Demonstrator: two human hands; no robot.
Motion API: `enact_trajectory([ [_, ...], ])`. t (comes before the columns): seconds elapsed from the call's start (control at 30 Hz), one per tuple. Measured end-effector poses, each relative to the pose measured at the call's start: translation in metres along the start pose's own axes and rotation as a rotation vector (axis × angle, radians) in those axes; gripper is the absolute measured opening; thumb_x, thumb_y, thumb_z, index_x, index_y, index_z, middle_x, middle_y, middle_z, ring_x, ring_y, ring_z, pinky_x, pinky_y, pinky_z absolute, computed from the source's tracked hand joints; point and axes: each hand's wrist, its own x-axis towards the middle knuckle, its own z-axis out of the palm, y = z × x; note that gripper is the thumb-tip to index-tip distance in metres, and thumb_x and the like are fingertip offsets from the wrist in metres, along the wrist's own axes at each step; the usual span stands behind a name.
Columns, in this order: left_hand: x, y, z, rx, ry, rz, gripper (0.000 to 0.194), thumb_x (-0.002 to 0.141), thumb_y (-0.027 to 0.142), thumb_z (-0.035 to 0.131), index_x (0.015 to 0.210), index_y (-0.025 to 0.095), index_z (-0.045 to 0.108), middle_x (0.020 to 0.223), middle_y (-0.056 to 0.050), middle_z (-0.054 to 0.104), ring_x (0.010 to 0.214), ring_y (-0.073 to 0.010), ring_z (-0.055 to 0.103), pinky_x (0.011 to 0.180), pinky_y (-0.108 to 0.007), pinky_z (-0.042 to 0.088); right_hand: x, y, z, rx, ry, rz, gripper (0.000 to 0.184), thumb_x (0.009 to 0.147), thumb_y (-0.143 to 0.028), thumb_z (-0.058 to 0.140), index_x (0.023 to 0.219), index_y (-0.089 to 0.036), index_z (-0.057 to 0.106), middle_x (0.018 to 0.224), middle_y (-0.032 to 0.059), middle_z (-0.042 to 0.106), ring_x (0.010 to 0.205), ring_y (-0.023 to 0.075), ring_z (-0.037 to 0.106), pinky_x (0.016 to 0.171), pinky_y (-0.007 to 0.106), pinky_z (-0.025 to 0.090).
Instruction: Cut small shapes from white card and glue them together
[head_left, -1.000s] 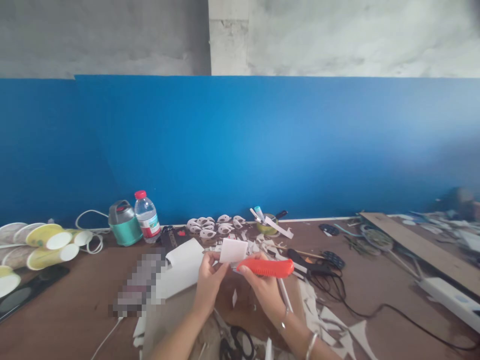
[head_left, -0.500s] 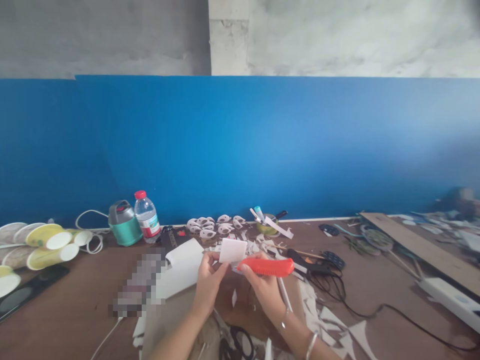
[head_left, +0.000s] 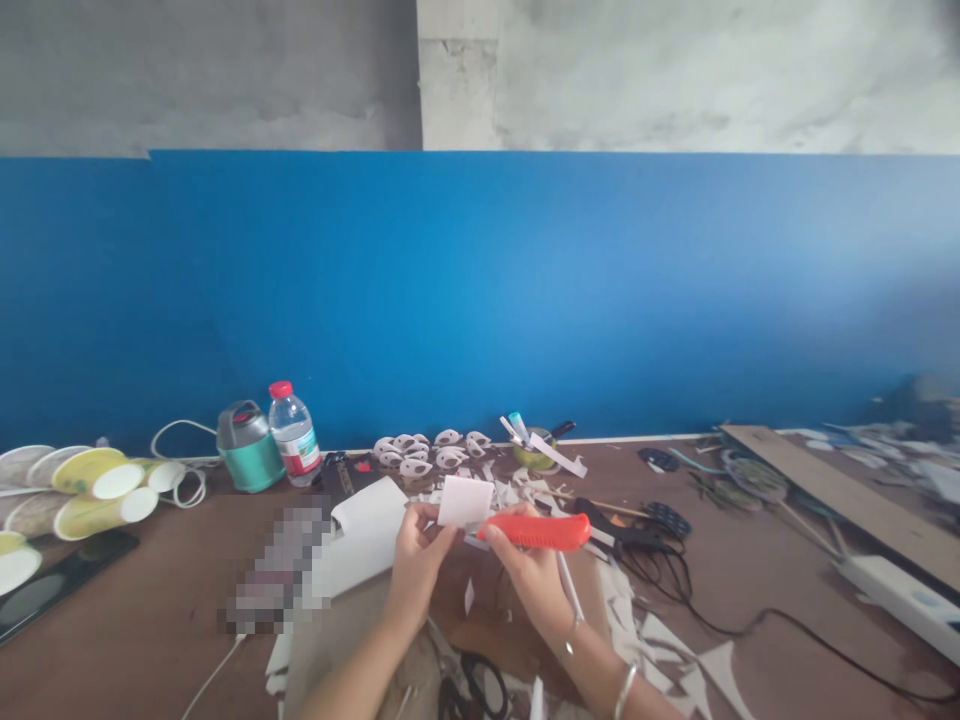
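Between thumb and fingers, my left hand (head_left: 421, 555) pinches a small white piece of paper or card (head_left: 465, 500), held up above the table. My right hand (head_left: 529, 570) is wrapped round a red utility knife (head_left: 536, 532), whose front end points left at the lower right corner of the white piece. Whether the blade touches it I cannot make out. Below my hands lie black-handled scissors (head_left: 484, 685) on a brown board strewn with scraps. A larger white sheet (head_left: 367, 535) lies left of my left hand.
Several white cut-out shapes (head_left: 416, 465) lie at the back. A water bottle (head_left: 294, 435) and a teal container (head_left: 251, 455) stand behind on the left, beside yellow paper cups (head_left: 105, 512). A black cable (head_left: 765, 615) and a white power strip (head_left: 900, 605) lie on the right.
The red knife and my right hand have shifted slightly to the right, away from the white piece. My left hand stays in place.
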Motion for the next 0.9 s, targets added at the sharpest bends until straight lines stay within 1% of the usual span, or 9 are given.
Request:
enact_trajectory([
  [0.17, 0.001, -0.0006, -0.0003, -0.01, 0.005, 0.016, 0.026, 0.073, 0.028, 0.068, 0.082, 0.02, 0.045, 0.08, 0.001, 0.065, 0.071, -0.0149, 0.063, 0.067, -0.026, 0.047, 0.0012, 0.0002, -0.0012, -0.009, 0.001, -0.001, 0.026, 0.072, -0.043, 0.068, 0.074, -0.02, 0.055, 0.07, 0.0016, 0.061, 0.068, 0.0197, 0.058, 0.065, 0.032, 0.048],
  [0.33, 0.0023, -0.0035, -0.0022, -0.001, 0.023, 0.031, 0.026, 0.074, 0.028, 0.068, 0.084, 0.021, 0.045, 0.08, 0.001, 0.065, 0.073, -0.015, 0.063, 0.07, -0.027, 0.047, 0.0016, 0.0013, -0.0016, -0.034, 0.01, -0.006, 0.028, 0.071, -0.044, 0.068, 0.075, -0.02, 0.055, 0.07, 0.001, 0.061, 0.067, 0.0192, 0.057, 0.064, 0.03, 0.048],
  [0.57, 0.0023, -0.0045, -0.0032, 0.005, 0.032, 0.021, 0.028, 0.073, 0.029, 0.069, 0.085, 0.021, 0.044, 0.079, 0.0, 0.066, 0.072, -0.017, 0.064, 0.069, -0.027, 0.046, 0.0014, -0.0031, -0.0003, -0.033, 0.011, 0.01, 0.027, 0.071, -0.044, 0.068, 0.074, -0.02, 0.055, 0.068, 0.0005, 0.06, 0.066, 0.019, 0.056, 0.063, 0.03, 0.047],
  [0.9, 0.002, -0.0026, -0.0028, 0.022, 0.056, 0.025, 0.029, 0.072, 0.029, 0.069, 0.086, 0.022, 0.044, 0.08, 0.0, 0.066, 0.074, -0.0174, 0.065, 0.069, -0.027, 0.045, 0.0013, 0.0003, -0.0028, -0.077, 0.002, -0.007, 0.025, 0.073, -0.041, 0.066, 0.074, -0.019, 0.055, 0.07, 0.0017, 0.06, 0.068, 0.0196, 0.056, 0.067, 0.031, 0.046],
])
